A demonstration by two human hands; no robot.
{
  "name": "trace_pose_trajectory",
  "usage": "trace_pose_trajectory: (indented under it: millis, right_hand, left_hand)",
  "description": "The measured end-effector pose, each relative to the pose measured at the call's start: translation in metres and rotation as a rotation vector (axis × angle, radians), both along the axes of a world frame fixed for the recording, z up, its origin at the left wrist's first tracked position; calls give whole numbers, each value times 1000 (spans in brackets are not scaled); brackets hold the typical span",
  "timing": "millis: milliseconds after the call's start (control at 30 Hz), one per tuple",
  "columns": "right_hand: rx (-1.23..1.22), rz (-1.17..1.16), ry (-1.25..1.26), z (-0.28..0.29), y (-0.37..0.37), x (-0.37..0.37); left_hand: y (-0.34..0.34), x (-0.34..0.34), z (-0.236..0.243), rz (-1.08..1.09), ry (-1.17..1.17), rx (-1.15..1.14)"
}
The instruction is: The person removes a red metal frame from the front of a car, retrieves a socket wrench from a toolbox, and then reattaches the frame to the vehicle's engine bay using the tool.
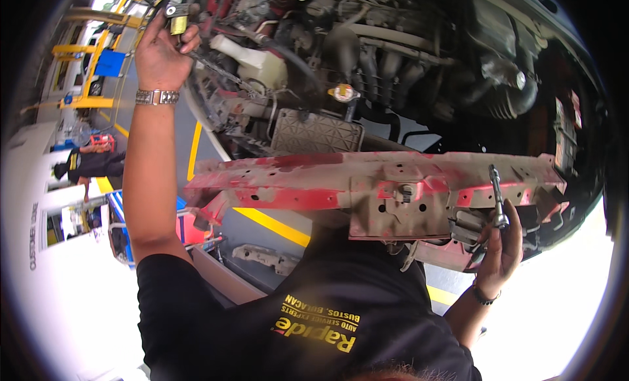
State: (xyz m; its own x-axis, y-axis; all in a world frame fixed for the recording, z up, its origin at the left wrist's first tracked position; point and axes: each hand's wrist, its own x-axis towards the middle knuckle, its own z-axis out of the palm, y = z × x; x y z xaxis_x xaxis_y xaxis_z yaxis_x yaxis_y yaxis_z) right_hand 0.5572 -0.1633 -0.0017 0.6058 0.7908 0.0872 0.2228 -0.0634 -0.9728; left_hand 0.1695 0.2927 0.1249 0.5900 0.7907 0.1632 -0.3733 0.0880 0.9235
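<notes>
An open engine bay (393, 60) lies beyond a scuffed red beam (301, 199); past the beam's left end, the left hand (164, 53) curls its fingers near a yellow fitting (178, 25), though whether they press it I cannot tell; at the beam's right part, the right hand (501, 250) pinches a silver socket wrench (497, 197) between thumb and fingers; that hold looks light, so a knock against the beam could, I'd judge, drop it; I count one bay, one beam, two hands, one wrench, one fitting.
</notes>
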Motion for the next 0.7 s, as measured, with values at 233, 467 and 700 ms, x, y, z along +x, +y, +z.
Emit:
trace_pose_trajectory:
  millis: [233, 467, 700]
  right_hand:
    - [-76, -167, -216, -2, -5, -25]
    - [40, -60, -421, -8, 10, -86]
    - [-298, -277, -487, 2, 29, -110]
  left_hand:
    - [7, -143, 6, 810, 110, 7]
    - [9, -259, -110, 1115, 90, -311]
    - [-21, -301, -229, 1258, -8, -540]
